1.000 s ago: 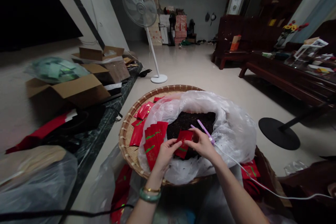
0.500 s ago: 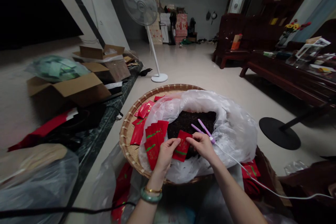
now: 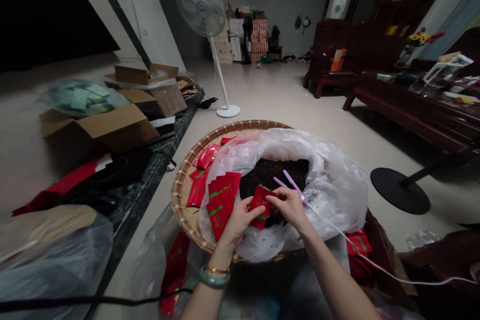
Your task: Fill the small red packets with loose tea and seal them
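While both hands work over the round woven bamboo tray (image 3: 182, 200), a single red envelope (image 3: 260, 207) w/ green print is held between them, above the dark crumbly material (image 3: 272, 175) in the clear plastic bag (image 3: 337, 180) lining the tray. L hand (image 3: 240, 222), w/ jade bangle (image 3: 213, 279) and gold bracelet (image 3: 216, 270) at wrist, has fingers (image 3: 252, 205) pressed on the env.'s left edge; R hand (image 3: 288, 207) has fingers (image 3: 272, 198) pinching its upper right corner. Env. is tilted, not flat; whether its flap is open cannot be told. Thin paper: light, semi-stiff, apt to crease, so best held by the edges. A fanned stack of red envelopes (image 3: 221, 200) lies just beside L hand, over the bag's edge; loose red envelopes (image 3: 197, 187) lie on the tray's left part. Lilac plastic sticks (image 3: 294, 187) rest on the bag by R hand, w/ a white cable (image 3: 337, 245) running from near them past the tray's near rim. Left of tray: open cardboard box (image 3: 99, 127); well beyond tray: white pedestal fan (image 3: 200, 5).
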`<move>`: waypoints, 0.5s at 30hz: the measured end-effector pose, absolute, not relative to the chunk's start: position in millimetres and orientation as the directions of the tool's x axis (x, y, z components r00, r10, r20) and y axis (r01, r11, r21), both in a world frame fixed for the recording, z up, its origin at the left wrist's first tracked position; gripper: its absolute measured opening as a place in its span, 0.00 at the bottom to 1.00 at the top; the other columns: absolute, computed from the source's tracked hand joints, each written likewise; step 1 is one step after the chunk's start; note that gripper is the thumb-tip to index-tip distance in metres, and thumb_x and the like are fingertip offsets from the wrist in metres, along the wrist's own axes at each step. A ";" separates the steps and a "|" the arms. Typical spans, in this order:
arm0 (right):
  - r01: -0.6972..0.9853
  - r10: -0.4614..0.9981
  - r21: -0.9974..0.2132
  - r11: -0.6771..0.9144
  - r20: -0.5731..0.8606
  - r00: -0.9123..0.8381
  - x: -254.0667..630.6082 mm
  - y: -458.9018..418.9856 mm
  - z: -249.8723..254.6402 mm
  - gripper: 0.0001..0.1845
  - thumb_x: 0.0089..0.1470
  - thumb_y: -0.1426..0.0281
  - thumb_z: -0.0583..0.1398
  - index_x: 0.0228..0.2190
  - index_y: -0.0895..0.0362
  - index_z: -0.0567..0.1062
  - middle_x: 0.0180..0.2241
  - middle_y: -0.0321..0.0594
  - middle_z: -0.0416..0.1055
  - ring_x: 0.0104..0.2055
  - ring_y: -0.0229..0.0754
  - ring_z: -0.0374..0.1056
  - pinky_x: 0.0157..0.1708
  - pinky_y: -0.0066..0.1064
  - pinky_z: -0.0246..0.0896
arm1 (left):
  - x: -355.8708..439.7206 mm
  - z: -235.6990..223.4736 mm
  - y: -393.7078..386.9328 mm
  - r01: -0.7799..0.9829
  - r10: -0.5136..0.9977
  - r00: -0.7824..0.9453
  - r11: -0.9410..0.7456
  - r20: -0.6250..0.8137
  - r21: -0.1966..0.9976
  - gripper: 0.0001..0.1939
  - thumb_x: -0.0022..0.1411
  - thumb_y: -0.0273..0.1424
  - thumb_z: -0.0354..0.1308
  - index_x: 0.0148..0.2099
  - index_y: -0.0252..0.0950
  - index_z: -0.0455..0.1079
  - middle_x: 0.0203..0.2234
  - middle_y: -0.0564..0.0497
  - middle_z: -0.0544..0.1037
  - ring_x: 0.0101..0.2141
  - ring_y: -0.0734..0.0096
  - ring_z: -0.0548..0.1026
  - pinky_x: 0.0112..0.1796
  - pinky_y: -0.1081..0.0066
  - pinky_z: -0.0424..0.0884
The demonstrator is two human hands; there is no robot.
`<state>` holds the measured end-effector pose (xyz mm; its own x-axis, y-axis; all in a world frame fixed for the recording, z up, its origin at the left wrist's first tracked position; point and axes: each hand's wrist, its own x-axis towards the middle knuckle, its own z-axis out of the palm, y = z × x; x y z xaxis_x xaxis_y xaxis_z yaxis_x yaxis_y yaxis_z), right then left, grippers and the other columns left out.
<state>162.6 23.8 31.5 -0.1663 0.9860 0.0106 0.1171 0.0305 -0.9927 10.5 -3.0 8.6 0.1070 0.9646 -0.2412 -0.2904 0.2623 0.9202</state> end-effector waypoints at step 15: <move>0.301 0.865 -0.839 0.454 0.334 -0.374 180.0 27.1 57.3 0.15 0.52 0.67 0.61 0.43 0.53 0.75 0.40 0.42 0.74 0.39 0.42 0.70 0.31 0.30 0.65 | -1.5 14.8 -2.9 -0.094 0.973 0.139 0.196 -0.182 0.976 0.20 0.43 0.35 0.69 0.39 0.30 0.76 0.25 0.49 0.80 0.25 0.66 0.76 0.29 0.71 0.70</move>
<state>180.0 27.1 57.3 -0.3741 0.8652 0.3339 0.3010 0.4539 -0.8387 -1.5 -2.9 14.8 0.1395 0.9733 -0.1824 -0.0944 0.1964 0.9760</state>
